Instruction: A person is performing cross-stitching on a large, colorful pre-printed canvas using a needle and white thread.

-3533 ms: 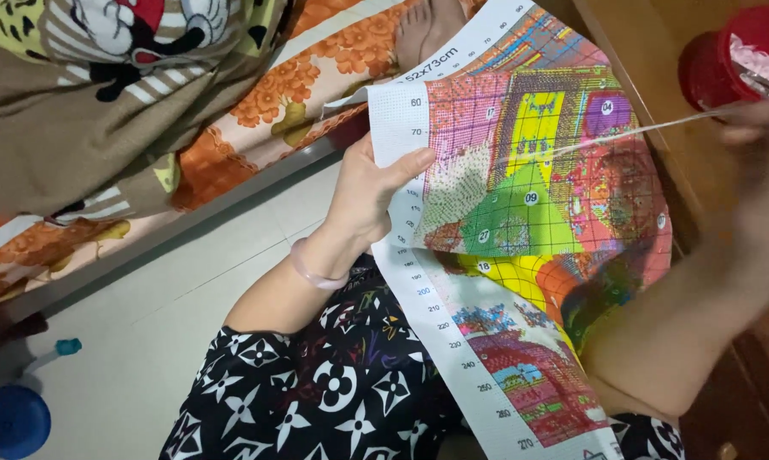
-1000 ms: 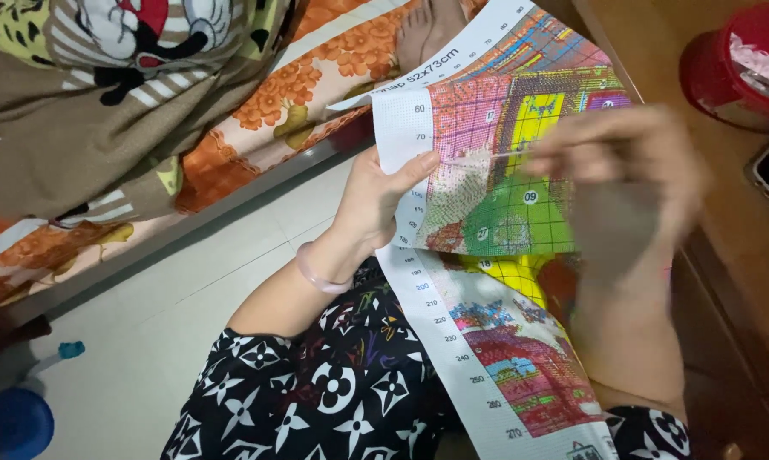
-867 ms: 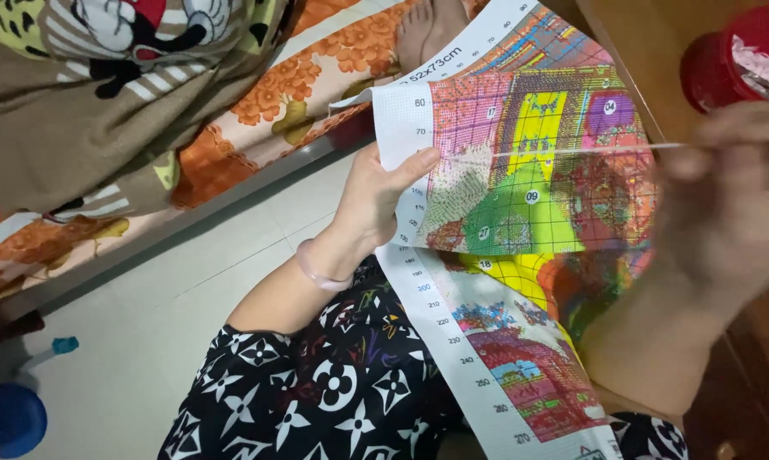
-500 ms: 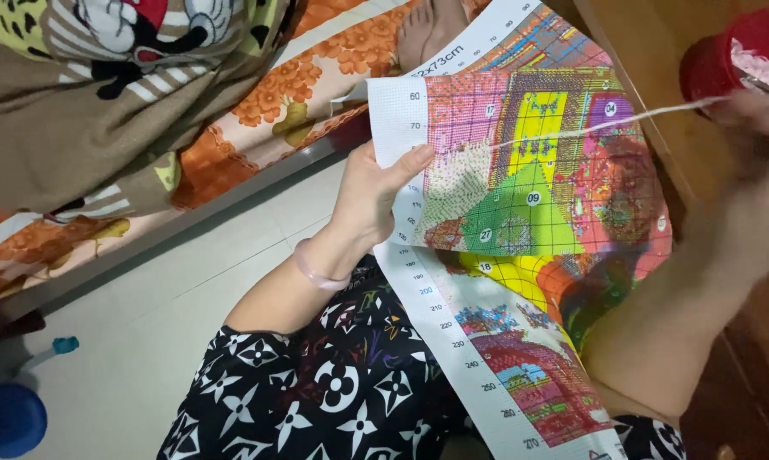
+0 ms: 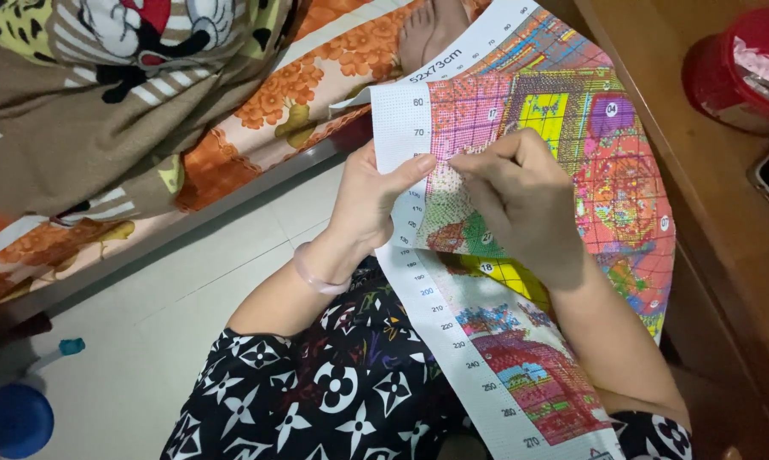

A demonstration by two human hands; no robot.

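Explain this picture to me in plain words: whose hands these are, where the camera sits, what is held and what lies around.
The camera sits on a person's head and looks down at their own lap, so both hands belong to that person. No machine is involved. The left hand grips the white numbered edge of a colourful printed cross-stitch canvas, thumb on top. The right hand rests on the canvas with fingertips pinched together near the left thumb; whatever they pinch is too small to see. A pale bracelet circles the left wrist. The canvas drapes over black clothing with a white pattern. Beside the person are a pale tiled floor, a flowered orange bedsheet, a brown blanket, a red container on wooden furniture, and a blue object.
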